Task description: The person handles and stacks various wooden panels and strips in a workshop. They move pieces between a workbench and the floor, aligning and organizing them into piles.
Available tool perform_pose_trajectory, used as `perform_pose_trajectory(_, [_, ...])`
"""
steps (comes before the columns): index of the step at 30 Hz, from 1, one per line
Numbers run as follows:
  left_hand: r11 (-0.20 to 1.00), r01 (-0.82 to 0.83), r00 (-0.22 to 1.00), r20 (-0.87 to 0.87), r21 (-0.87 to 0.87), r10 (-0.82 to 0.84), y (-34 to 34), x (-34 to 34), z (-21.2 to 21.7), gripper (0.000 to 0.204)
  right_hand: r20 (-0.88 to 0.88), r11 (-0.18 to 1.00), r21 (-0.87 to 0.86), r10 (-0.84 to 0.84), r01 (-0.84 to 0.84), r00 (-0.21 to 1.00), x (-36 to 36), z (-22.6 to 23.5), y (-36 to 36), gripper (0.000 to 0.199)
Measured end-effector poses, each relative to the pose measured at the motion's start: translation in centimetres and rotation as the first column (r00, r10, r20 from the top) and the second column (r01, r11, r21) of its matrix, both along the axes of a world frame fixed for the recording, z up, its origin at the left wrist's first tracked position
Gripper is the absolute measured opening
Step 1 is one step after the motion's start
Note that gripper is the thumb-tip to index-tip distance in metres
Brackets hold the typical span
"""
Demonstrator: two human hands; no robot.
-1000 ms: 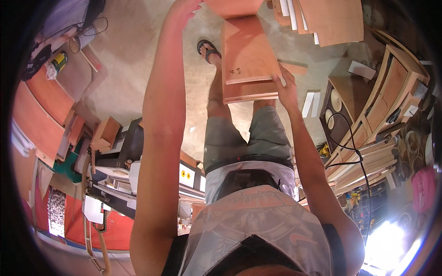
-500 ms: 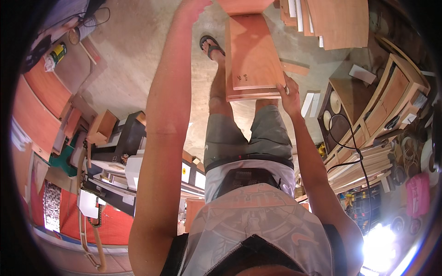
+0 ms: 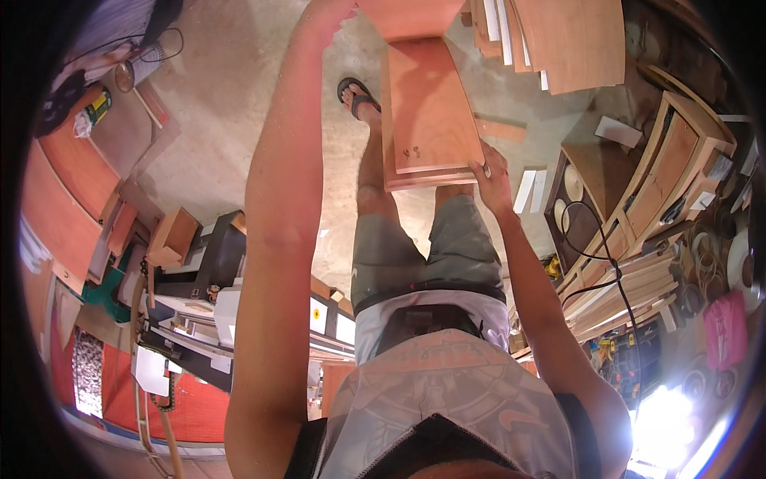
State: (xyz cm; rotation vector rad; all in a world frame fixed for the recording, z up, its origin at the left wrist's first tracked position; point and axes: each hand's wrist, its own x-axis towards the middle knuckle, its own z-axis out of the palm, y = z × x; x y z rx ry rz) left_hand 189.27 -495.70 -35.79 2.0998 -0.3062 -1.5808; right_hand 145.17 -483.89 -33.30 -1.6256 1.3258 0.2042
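In front of me is a stack of reddish-brown wooden boards [image 3: 435,112], the top one marked with dark handwriting near its close end. My right hand [image 3: 494,177] grips the near right corner of these boards, the thumb by the top edge and a ring on one finger. Another reddish wooden panel [image 3: 411,17] meets their far end at an angle and runs out of the picture at the top. Beside that panel's left edge is my left hand [image 3: 331,17], reaching far forward; its fingers are mostly cut off, so its hold is hidden.
Stacked panels [image 3: 578,48] stand at the far right, with a wooden cabinet frame [image 3: 666,168] and a black cable [image 3: 614,275] nearer. Left are more boards [image 3: 60,215], a small wooden box [image 3: 171,237] and a black machine [image 3: 215,255]. A thin wood strip [image 3: 501,129] lies on the concrete floor.
The boards and my right hand sit slightly lower and further left in the picture. The whole surroundings have shifted a little too, and both hands keep their places on or beside the wood.
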Motion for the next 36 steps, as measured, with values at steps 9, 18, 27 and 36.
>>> perform_pose_trajectory(9, [0.997, -0.014, 1.000, -0.015, 0.070, 0.015, -3.7, 1.9, -1.9, 0.083, 0.008, 1.000, -0.024, 0.008, -0.008, 1.000, -0.5, 0.0, 0.5, 0.053])
perform_pose_trajectory(18, [0.952, 0.299, 0.940, 0.191, -0.067, -0.282, 6.0, -5.4, 0.0, 0.060, 0.012, 0.995, 0.067, -0.075, 0.074, 0.997, -0.1, 0.6, 0.5, 0.056])
perform_pose_trajectory(27, [0.926, 0.372, 0.910, 0.218, -0.061, -0.352, 20.6, -17.7, 4.7, 0.058, 0.006, 1.000, -0.021, 0.019, -0.019, 1.000, -2.0, -1.0, 1.7, 0.055])
perform_pose_trajectory(36, [0.984, 0.176, 0.964, 0.204, -0.009, -0.170, 24.5, -21.5, 3.2, 0.081, -0.039, 0.997, 0.072, 0.001, 0.002, 0.999, -0.2, 0.8, 0.5, 0.054])
